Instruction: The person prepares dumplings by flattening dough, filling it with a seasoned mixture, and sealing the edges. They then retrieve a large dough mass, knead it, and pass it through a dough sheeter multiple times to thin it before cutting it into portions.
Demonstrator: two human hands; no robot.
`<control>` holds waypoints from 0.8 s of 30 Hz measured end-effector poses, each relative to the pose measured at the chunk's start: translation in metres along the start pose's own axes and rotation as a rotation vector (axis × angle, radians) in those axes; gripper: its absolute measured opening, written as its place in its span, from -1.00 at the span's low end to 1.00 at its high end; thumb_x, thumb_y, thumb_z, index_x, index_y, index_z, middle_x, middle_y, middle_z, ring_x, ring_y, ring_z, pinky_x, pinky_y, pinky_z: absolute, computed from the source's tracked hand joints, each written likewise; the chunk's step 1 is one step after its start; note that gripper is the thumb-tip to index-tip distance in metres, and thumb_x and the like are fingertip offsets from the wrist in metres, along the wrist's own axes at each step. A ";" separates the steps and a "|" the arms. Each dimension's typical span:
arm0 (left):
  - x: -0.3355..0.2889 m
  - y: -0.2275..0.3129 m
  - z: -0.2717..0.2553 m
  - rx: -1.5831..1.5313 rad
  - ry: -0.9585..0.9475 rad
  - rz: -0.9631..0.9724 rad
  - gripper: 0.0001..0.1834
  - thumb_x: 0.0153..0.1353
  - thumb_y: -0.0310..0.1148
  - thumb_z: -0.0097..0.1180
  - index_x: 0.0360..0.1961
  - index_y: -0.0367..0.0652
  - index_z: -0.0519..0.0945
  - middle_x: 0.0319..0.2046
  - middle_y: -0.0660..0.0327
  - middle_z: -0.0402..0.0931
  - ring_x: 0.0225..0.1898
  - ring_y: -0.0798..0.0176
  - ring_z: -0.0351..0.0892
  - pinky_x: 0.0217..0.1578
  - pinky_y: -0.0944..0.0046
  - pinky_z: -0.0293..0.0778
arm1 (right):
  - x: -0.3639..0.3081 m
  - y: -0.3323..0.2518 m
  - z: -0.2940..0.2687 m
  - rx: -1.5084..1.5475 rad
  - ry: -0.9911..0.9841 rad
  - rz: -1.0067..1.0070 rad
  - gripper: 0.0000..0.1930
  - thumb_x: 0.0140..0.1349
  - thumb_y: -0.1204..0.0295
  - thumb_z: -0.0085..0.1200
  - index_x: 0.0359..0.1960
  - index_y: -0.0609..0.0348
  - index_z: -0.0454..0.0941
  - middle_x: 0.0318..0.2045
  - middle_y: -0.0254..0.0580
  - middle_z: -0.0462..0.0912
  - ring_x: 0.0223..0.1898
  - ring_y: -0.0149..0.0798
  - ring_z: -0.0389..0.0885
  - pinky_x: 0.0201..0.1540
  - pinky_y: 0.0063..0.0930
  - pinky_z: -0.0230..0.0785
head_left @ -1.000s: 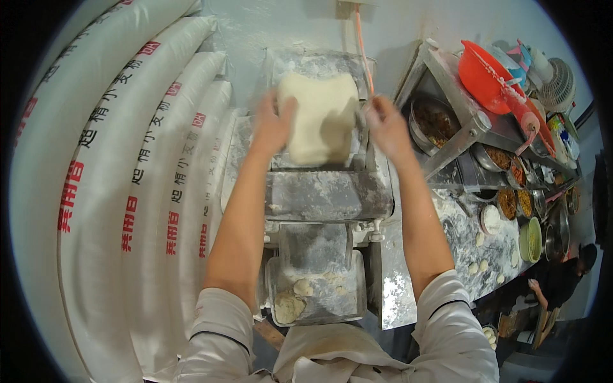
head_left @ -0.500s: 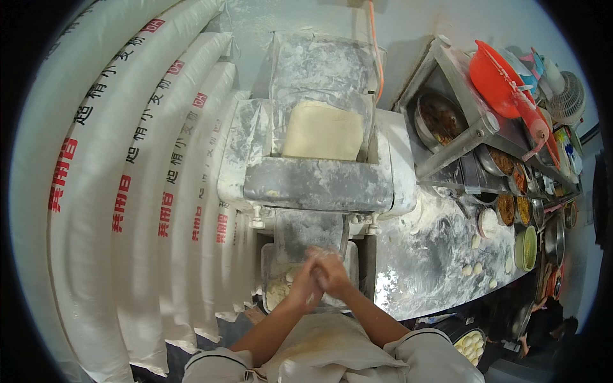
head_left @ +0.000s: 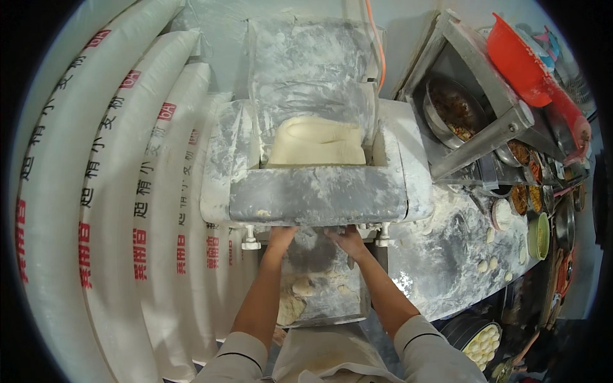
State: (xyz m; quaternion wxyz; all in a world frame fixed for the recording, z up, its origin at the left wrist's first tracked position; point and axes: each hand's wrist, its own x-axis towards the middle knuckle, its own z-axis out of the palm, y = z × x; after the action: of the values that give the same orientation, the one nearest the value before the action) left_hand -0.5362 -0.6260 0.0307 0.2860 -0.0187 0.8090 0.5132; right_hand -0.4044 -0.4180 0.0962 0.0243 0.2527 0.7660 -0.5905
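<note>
In front of me stands a flour-dusted dough sheeter (head_left: pixel 319 191). A thick folded slab of pale dough (head_left: pixel 319 142) lies on its upper feed tray, against the roller housing. Both my hands reach in under the front of the housing. My left hand (head_left: pixel 281 239) is at the left of the lower opening, its fingers hidden beneath the machine. My right hand (head_left: pixel 348 241) is at the right side, next to the grey lower chute; its fingertips are hard to make out. Below my wrists, a floury metal tray (head_left: pixel 325 313) carries dough scraps (head_left: pixel 292 309).
Tall white flour sacks (head_left: pixel 115 210) crowd the left side. At right, a floury worktable (head_left: pixel 440 255) bears small dough pieces (head_left: pixel 488 263), with a metal shelf (head_left: pixel 476 137), bowls of fillings and a red basin (head_left: pixel 520 64) behind. A dark steamer (head_left: pixel 479 345) of pale buns sits lower right.
My hands were pressed together above the lower tray; now they are apart and forward under the sheeter's front. The dough slab's top has curled over and sits lower. My view has moved closer.
</note>
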 end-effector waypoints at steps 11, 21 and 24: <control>0.013 -0.125 -0.043 -0.596 -0.524 0.135 -0.42 0.45 -0.12 0.09 0.25 -0.44 0.48 0.17 -0.02 0.58 0.17 0.03 0.58 0.18 0.11 0.46 | 0.022 0.042 0.017 1.127 -0.286 0.249 -0.57 0.41 0.34 0.03 0.22 0.33 0.51 0.20 0.04 0.60 0.17 0.00 0.61 0.28 -0.05 0.39; -0.044 -0.033 -0.023 -1.385 -0.820 -0.098 -0.45 0.56 -0.05 -0.19 0.18 -0.35 0.53 -0.08 0.06 0.69 -0.09 0.16 0.71 -0.08 0.14 0.65 | -0.009 0.063 -0.007 1.355 -0.466 0.365 -0.52 0.43 0.23 0.09 0.29 0.22 0.50 0.20 -0.08 0.63 0.20 -0.09 0.62 0.30 -0.16 0.44; -0.062 -0.034 -0.007 -1.080 -0.410 -0.224 -0.49 0.53 -0.09 -0.10 0.20 -0.31 0.52 -0.06 0.09 0.68 -0.07 0.15 0.72 -0.14 0.14 0.66 | -0.027 0.052 -0.002 1.231 -0.296 0.399 -0.57 0.42 0.36 0.11 0.26 0.30 0.51 0.18 -0.05 0.64 0.18 -0.11 0.63 0.26 -0.19 0.48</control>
State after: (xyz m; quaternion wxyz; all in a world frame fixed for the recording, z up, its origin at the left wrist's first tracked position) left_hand -0.4769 -0.6643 0.0347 0.4391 -0.1474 0.3544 0.8123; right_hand -0.3587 -0.4173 0.0595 0.0892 0.2737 0.2158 -0.9330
